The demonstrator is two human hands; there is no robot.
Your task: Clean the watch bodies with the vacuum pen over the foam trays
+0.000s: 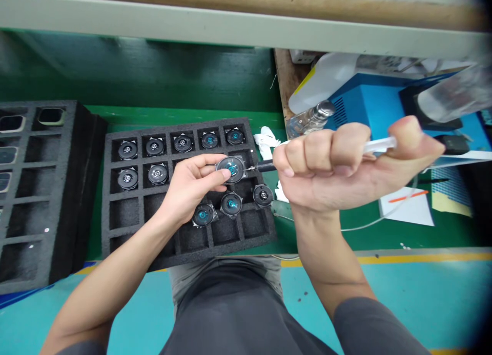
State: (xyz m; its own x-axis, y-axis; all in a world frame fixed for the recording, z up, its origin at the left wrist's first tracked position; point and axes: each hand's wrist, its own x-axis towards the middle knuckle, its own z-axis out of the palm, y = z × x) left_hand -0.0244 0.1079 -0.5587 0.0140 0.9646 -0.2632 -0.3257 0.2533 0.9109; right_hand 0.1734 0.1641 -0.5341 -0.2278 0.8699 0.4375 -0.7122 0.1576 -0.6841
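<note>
My left hand (200, 178) pinches a round black disc-shaped part (235, 165) with a shiny blue-teal centre, thumb on its face, above a dark foam tray (125, 211). My right hand (326, 152) is wrapped round a slim syringe-like tool (264, 166). Its black front ends in a thin metal tip that points at the disc's right edge; whether they touch I cannot tell. A translucent white end (380, 145) of the tool shows by the thumb. Similar round parts (128, 150) sit in the tray's back compartments. Three more (231, 204) rest on the dividers towards the front right.
Another foam tray (65, 232) holding small framed pieces stands at the left. White tissue (266, 141), a glass bottle (313, 117) and a blue machine (369, 109) are on the right. A thin hose (361, 227) crosses the green bench. Overhead runs a shelf edge (192, 24).
</note>
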